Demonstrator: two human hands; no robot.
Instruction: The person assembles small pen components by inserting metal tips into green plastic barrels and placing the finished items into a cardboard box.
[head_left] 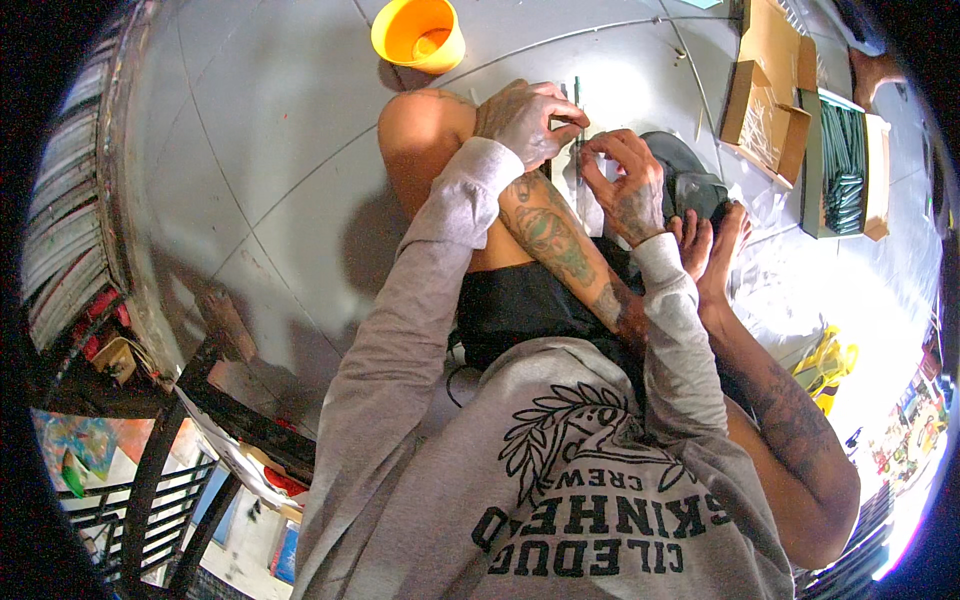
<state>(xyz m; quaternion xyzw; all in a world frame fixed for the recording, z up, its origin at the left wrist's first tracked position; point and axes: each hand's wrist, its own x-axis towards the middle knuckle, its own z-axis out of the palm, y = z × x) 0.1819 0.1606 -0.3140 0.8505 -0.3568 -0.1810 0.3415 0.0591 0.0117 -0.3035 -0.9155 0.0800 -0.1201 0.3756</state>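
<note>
Fingers point(566, 112) of the left hand point(518, 122) and right hand point(632, 190) curl in by a slim dark green stick point(577, 92), just beside their tips; from here I cannot tell whether either grips it. Similar green sticks point(843, 165) fill a box point(813, 185) to the right

Sweatshirt point(420, 480): heather grey; long sleeves point(385, 310), snug cuffs point(485, 172). Front print: black leafy wreath point(522, 455) plus block lettering point(600, 517). Shorts point(510, 305): black. Tattoos point(550, 235) on both lower legs point(790, 420); inked marking also on right hand point(628, 182). Feet point(714, 268) bare.
</note>
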